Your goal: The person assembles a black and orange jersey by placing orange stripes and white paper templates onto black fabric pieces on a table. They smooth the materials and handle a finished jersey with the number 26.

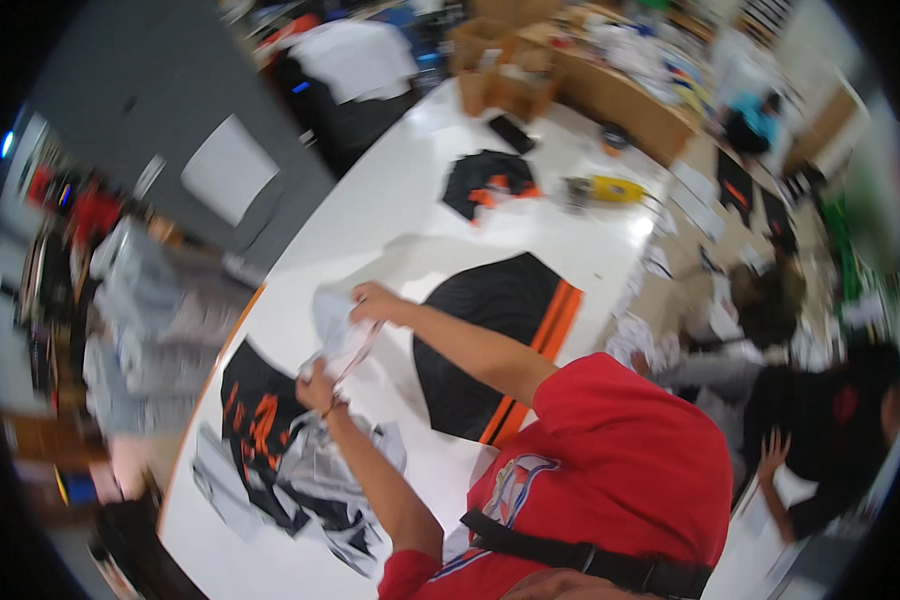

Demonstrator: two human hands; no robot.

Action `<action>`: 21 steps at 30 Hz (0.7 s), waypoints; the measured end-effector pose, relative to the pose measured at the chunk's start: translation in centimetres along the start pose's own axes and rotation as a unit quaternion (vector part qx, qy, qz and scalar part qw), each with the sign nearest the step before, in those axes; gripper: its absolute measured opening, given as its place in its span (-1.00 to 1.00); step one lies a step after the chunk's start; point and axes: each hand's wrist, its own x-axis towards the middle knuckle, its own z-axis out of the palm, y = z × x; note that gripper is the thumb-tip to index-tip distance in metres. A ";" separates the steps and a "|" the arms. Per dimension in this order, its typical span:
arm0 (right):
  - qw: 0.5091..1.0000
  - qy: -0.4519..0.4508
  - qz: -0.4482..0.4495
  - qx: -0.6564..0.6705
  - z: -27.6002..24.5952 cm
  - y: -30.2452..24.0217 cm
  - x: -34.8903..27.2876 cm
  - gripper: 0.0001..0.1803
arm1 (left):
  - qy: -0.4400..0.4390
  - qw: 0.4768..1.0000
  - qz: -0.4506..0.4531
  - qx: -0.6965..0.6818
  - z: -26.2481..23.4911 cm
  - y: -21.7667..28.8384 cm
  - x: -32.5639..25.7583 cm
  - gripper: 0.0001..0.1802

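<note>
Both hands up over the white table (390, 215), forearms bent, elbows low. Left hand (316, 388) at 7 o'clock of the right hand (372, 300); each pinches one end of a pale crumpled cloth (338, 335) stretched between them (blurred). Black-and-orange garment (260, 420) lies under the left wrist.

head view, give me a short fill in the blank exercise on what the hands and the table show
1. Both hands, left hand and right hand, grip a crumpled ____ cloth between them.
2. The black panel beside the right forearm has stripes coloured ____.
3. The garments lie on a ____ table.
4. The person's shirt is ____.

Missing words: white; orange; white; red
</note>
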 end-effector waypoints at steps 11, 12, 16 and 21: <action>0.962 0.209 -0.124 0.129 -3.6 -5.6 -33.2 -0.48 | -0.424 0.889 0.091 -0.149 -3.5 6.3 -19.7 -0.71; 0.951 0.255 -0.138 0.108 -3.9 -3.8 -36.5 -0.54 | -0.473 0.867 0.075 -0.136 -3.2 6.1 -22.3 -0.78; 0.897 0.422 -0.123 0.048 -1.9 0.7 -49.6 -0.73 | -0.614 0.778 0.127 -0.037 -3.3 4.2 -29.8 -0.72; 0.789 0.578 -0.098 0.184 3.3 2.6 -63.1 -0.75 | -0.768 0.630 0.102 0.060 -4.9 3.3 -40.1 -0.79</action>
